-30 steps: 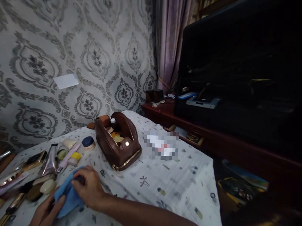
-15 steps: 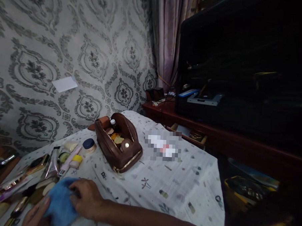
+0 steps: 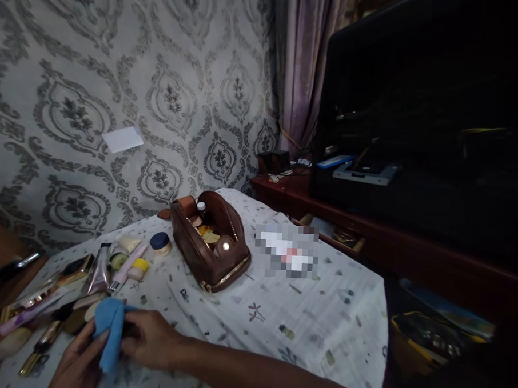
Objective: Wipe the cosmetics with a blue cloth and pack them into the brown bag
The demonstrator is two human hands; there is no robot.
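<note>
Near the bottom of the head view, both my hands hold a blue cloth (image 3: 112, 330). My left hand (image 3: 78, 355) grips it from the left, thumb and fingers closed round the bunched fabric. From the right, my right hand (image 3: 152, 338) pinches the cloth with curled fingers. Whether something is wrapped inside the cloth is hidden. Close beyond the hands lie makeup items: a silvery-pink tube (image 3: 100, 273), a pink-handled tool (image 3: 127, 268), a yellow-lidded jar (image 3: 138, 269) and a dark-lidded jar (image 3: 160, 244). A brown makeup bag (image 3: 196, 251) stands unzipped, with several items inside.
A patterned white cloth (image 3: 322, 328) covers the table. A pixelated white item (image 3: 286, 249) lies right of the bag. More cosmetics, including a gold-tipped tube (image 3: 41, 347), spread along the left. At the right stand a red-brown desk (image 3: 352, 212) with a drawer ajar and a large dark screen (image 3: 417, 98).
The blue cloth, spread wider before, is now bunched narrower and folded between my hands. The camera view has shifted slightly, so the scene sits further right.
</note>
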